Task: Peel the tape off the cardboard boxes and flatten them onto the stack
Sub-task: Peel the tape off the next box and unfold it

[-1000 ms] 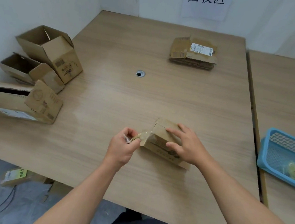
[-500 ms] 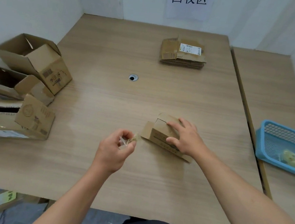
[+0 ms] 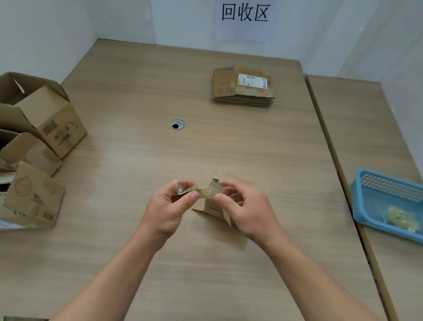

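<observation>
A small cardboard box [image 3: 210, 207] lies on the wooden table [image 3: 232, 141] in front of me, partly hidden by my right hand. A crumpled strip of clear tape [image 3: 204, 191] stretches between my two hands just above the box. My left hand [image 3: 167, 206] pinches the tape's left end with thumb and fingers. My right hand [image 3: 245, 211] pinches the tape's right end over the box. The stack of flattened boxes [image 3: 242, 88], with a white label on top, sits at the far middle of the table.
Three open cardboard boxes [image 3: 35, 113] [image 3: 6, 150] [image 3: 20, 197] crowd the table's left edge. A blue plastic basket [image 3: 396, 205] holding crumpled tape stands on the adjoining table at right. A cable hole [image 3: 177, 125] is in the tabletop's centre. White walls close off the back and left.
My right hand has come off the top of the box and now pinches the tape. The tape has come away from the box and hangs between both hands.
</observation>
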